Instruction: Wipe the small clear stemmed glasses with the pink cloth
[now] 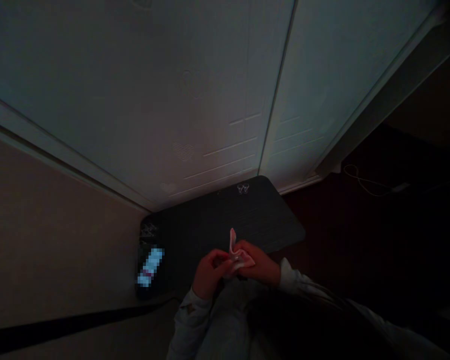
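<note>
In a dim room, my left hand and my right hand meet over the near edge of a small dark table. Both hands pinch a small pink and white folded piece, perhaps paper or cloth. One corner of it sticks up above my fingers. I wear pale long sleeves.
A lit phone screen lies at the table's left end. A small clear object sits at the table's far edge, against white panelled doors. A thin cable runs across the dark floor on the right.
</note>
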Demonstrator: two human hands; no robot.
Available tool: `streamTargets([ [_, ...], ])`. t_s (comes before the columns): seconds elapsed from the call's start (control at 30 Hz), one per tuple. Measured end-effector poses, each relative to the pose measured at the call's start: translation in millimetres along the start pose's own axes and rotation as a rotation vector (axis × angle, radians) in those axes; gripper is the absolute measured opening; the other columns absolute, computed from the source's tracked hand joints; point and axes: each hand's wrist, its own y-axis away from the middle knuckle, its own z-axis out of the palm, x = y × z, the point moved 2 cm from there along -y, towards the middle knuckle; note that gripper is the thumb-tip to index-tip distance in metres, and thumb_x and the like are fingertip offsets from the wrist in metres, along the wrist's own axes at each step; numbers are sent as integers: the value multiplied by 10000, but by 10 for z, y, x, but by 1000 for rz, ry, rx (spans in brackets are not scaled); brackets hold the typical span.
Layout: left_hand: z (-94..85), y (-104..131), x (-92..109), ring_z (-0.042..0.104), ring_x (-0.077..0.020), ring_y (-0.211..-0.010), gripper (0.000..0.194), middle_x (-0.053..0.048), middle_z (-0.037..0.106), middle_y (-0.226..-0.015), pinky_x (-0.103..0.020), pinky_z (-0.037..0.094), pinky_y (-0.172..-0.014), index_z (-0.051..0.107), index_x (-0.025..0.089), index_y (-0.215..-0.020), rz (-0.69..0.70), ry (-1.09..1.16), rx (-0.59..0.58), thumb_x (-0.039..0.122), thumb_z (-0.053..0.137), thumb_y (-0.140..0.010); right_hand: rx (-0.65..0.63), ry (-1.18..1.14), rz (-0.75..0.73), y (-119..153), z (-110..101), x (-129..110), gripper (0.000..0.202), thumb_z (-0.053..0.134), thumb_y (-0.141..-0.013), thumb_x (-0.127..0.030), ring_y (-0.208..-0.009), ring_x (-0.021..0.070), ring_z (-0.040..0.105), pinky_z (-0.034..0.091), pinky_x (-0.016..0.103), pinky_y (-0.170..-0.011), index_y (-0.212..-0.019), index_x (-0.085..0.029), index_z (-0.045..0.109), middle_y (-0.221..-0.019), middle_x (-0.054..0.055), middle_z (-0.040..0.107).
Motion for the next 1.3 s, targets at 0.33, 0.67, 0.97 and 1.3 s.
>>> streamTargets([
  [0.33,-25,33,-27,566,-126,-628,318,-27,624,-776,-245,446,-576,605,151,-806,-9,351,133,319,720,-561,99,-110,78,-63,0,-139,251,606,-603,-120,-611,97,461,366,219,-570,-810,-199,490,-699,-55,510],
  [0.67,-35,15,-14,551,-107,-576,313,2,617,-712,-208,434,-517,587,162,-797,-26,257,120,322,715,-561,151,-572,117,-60,-16,-80,286,641,-620,-296,-733,145,534,397,268,-680,-873,-195,557,-821,-4,591],
  [0.97,17,11,4,522,-101,-555,265,-6,614,-698,-222,425,-537,596,154,-784,3,165,22,316,694,-597,343,-448,218,-137,-90,75,239,619,-676,-390,-584,126,512,392,256,-569,-738,-159,614,-658,-5,599],
  [1.3,-147,-4,-52,544,-106,-557,239,10,608,-666,-240,444,-572,593,158,-778,62,156,230,315,672,-615,242,48,23,-133,-279,82,135,576,-708,-258,-798,191,567,404,329,-754,-797,-204,663,-827,26,649],
])
